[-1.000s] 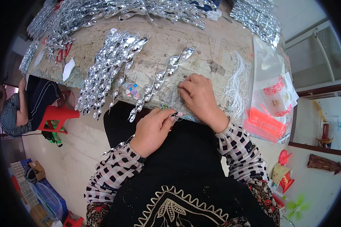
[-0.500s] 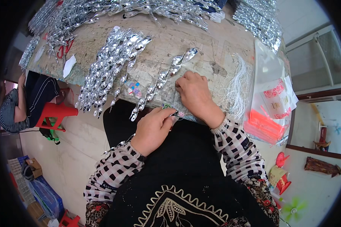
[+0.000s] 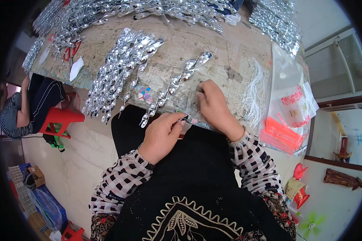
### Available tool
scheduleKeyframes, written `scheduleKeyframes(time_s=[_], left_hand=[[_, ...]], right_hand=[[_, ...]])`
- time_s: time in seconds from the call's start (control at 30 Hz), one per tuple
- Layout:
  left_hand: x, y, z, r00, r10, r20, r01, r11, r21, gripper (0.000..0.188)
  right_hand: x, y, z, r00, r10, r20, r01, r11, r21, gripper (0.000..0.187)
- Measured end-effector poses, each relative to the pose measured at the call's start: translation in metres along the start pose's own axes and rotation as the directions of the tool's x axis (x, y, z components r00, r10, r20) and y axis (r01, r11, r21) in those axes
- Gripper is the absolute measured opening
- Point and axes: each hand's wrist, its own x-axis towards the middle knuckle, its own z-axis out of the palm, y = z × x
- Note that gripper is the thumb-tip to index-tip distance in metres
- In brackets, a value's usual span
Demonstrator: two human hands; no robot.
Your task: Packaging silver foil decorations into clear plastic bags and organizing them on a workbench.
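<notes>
My left hand (image 3: 161, 135) is at the near table edge, thumb and forefinger closed on a small dark piece (image 3: 184, 118) too small to name. My right hand (image 3: 218, 107) is over the table just beyond it, fingers curled together; whatever is in them is hidden. A twisted silver foil strip (image 3: 173, 85) lies slantwise to the left of my right hand, its lower end near my left hand. Small coloured pieces (image 3: 144, 94) lie beside that strip. Left of these a bunch of twisted silver strips (image 3: 122, 66) hangs partly over the edge.
White strings (image 3: 254, 96) lie right of my right hand, next to clear plastic bags (image 3: 285, 74) and an orange-red packet (image 3: 281, 136). Red scissors (image 3: 71, 52) and a paper scrap (image 3: 76, 68) lie at left. Silver strips (image 3: 149, 7) are heaped along the back. A person sits on a red stool (image 3: 62, 120).
My right hand has shifted a little to the right, away from the silver strip and my left hand, its fingers curled tighter. My left hand stays at the table edge.
</notes>
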Motion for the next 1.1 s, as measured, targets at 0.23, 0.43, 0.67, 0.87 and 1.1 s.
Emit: scheduleKeyframes(time_s=[0.23, 0.43, 0.67, 0.87, 1.1], left_hand=[[0.001, -0.004, 0.004, 0.999, -0.035, 0.008, 0.036, 0.991, -0.129, 0.024], [-0.001, -0.004, 0.002, 0.997, -0.059, 0.049, 0.069, 0.974, -0.215, 0.025], [-0.012, 0.007, -0.021, 0.961, -0.234, 0.148, 0.274, 0.878, -0.392, 0.024], [-0.045, 0.01, -0.05, 0.99, -0.102, 0.098, 0.115, 0.985, -0.132, 0.02], [-0.083, 0.005, -0.085, 0.948, -0.142, 0.284, 0.213, 0.948, -0.237, 0.021]], right_hand=[[-0.011, 0.01, -0.02, 0.901, 0.401, 0.167, -0.339, 0.409, 0.848, 0.004], [-0.013, 0.015, -0.033, 0.87, 0.427, 0.247, -0.296, 0.052, 0.954, 0.005], [-0.015, 0.006, -0.035, 0.86, 0.379, 0.342, -0.328, -0.103, 0.939, 0.006], [-0.021, -0.035, -0.031, 0.869, 0.277, 0.41, -0.388, -0.132, 0.912, 0.01], [-0.031, -0.081, -0.008, 0.879, 0.099, 0.467, -0.466, -0.029, 0.884, 0.013]])
